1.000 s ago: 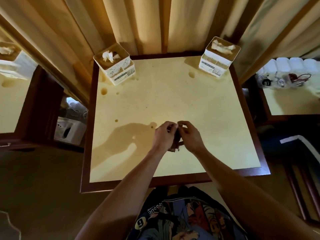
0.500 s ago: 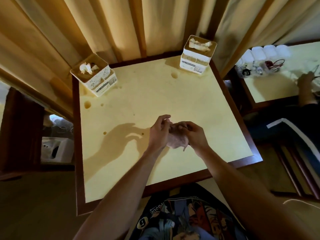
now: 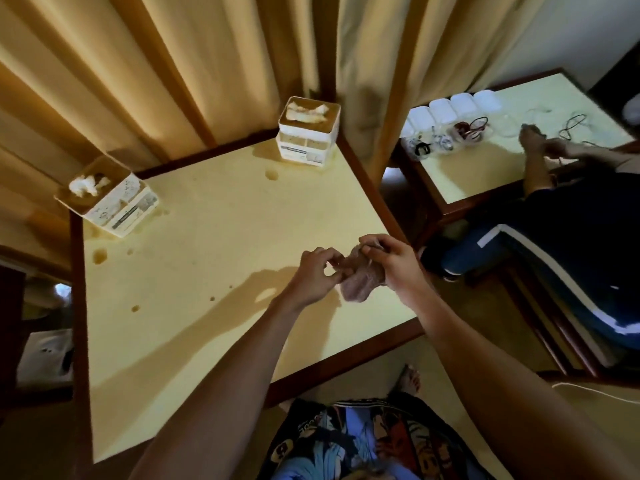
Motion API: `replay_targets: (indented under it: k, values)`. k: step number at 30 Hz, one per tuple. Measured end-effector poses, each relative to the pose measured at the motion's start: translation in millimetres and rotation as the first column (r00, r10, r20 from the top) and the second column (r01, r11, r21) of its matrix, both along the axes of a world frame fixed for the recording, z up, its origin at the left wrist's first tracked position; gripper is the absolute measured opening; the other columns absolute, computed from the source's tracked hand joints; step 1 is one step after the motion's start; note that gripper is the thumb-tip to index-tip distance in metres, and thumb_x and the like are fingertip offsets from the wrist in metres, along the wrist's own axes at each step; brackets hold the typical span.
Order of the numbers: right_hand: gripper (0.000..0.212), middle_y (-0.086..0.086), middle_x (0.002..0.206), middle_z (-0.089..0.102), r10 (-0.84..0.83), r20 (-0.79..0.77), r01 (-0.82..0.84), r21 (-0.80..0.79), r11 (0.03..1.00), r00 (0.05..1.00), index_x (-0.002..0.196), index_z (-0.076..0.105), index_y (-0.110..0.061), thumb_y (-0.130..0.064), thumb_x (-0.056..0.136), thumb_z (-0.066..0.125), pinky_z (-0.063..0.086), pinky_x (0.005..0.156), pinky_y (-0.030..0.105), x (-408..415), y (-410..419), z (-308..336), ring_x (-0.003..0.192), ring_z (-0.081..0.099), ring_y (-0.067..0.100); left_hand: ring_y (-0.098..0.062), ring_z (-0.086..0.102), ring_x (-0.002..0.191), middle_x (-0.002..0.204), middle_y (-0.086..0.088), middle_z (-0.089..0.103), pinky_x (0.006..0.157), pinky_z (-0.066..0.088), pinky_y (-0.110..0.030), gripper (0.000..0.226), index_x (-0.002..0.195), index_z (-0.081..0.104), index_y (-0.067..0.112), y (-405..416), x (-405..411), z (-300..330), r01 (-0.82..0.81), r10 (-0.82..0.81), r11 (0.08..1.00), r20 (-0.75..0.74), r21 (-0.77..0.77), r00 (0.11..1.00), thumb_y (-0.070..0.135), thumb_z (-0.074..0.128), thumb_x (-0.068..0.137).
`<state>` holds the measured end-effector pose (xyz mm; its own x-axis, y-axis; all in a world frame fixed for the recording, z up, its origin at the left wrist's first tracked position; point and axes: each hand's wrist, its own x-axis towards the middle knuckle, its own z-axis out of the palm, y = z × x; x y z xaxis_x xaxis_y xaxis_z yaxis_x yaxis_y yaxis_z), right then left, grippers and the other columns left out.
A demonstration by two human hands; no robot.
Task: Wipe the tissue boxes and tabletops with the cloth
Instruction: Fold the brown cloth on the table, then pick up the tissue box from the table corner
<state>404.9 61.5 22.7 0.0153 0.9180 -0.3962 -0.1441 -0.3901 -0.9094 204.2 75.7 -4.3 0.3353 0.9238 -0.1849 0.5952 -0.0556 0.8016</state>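
A small pinkish cloth (image 3: 360, 282) hangs bunched between my hands above the right side of the yellow tabletop (image 3: 214, 265). My left hand (image 3: 317, 275) pinches its left edge. My right hand (image 3: 393, 263) grips its top from the right. Two white tissue boxes stand at the table's far corners: one at the far left (image 3: 110, 199), one at the far right (image 3: 308, 131), each with tissue sticking out. Brown stains dot the tabletop near both boxes and along the left side.
Beige curtains (image 3: 207, 64) hang close behind the table. At the right, a second yellow table (image 3: 485, 171) holds white containers (image 3: 453, 107) and cables, with another person's hands (image 3: 540, 143) and dark tracksuit legs beside it. Another table's dark edge shows far left.
The view has swung left-to-right, so the table sits further left in frame. My hands have moved toward the table's right edge, and more of the cloth shows between them.
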Motion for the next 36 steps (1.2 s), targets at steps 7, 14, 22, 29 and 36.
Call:
replay_targets:
  k: [7,14,22,29,36]
  values:
    - [0.015,0.005,0.105,0.075,0.026,0.060,-0.025,-0.007,1.000,0.998,0.110,0.076,-0.015,-0.010,0.099,0.068,0.060,0.088,0.038,128.7,1.4,-7.4,0.106,0.072,0.026,-0.023,0.059,0.103,0.098,0.003,0.065,0.088,0.046,-0.040,0.016,0.089,0.061,0.029,-6.3,108.3,-4.0,-0.050,0.045,0.997,-0.076,-0.065,0.996,0.040,0.072,0.095]
    - [0.018,0.007,0.116,0.071,0.124,0.066,-0.122,-0.043,0.992,0.990,0.116,0.073,-0.015,-0.009,0.100,0.066,0.063,0.083,0.041,167.7,44.9,2.9,0.109,0.068,0.026,-0.008,0.045,0.067,0.071,0.011,0.048,0.065,0.037,-0.027,0.023,0.089,0.047,0.025,8.1,152.9,32.7,-0.272,0.295,0.950,0.155,-0.152,0.943,0.035,0.064,0.102]
    - [0.012,0.006,0.109,0.077,0.190,0.059,-0.187,-0.043,0.981,0.980,0.102,0.078,-0.018,-0.013,0.092,0.076,0.056,0.100,0.050,148.5,122.8,18.6,0.107,0.072,0.029,-0.015,0.059,0.083,0.092,0.003,0.060,0.070,0.056,-0.048,0.028,0.103,0.045,0.029,69.2,146.5,44.9,-0.506,0.518,0.854,0.281,-0.121,0.808,0.055,0.055,0.100]
    - [0.066,0.015,0.124,0.074,0.018,-0.574,-0.217,-0.280,0.935,0.819,0.145,0.058,-0.006,-0.055,0.101,0.056,0.057,0.101,0.043,152.2,187.5,40.1,0.115,0.072,0.031,-0.010,0.065,0.100,0.110,0.001,0.061,0.076,0.056,-0.029,0.020,0.124,0.043,0.028,146.9,163.9,84.6,-0.497,0.472,0.866,0.398,-0.045,0.786,0.041,0.045,0.110]
    - [0.081,0.017,0.161,0.044,-0.079,-0.684,-0.261,-0.378,0.888,0.725,0.157,0.045,-0.018,-0.070,0.096,0.055,0.049,0.112,0.054,130.2,224.1,27.9,0.144,0.050,0.032,-0.006,0.065,0.108,0.121,0.002,0.068,0.083,0.049,-0.020,0.024,0.132,0.047,0.028,210.1,169.3,93.6,-0.380,0.381,0.921,0.421,-0.091,0.823,0.032,0.051,0.108]
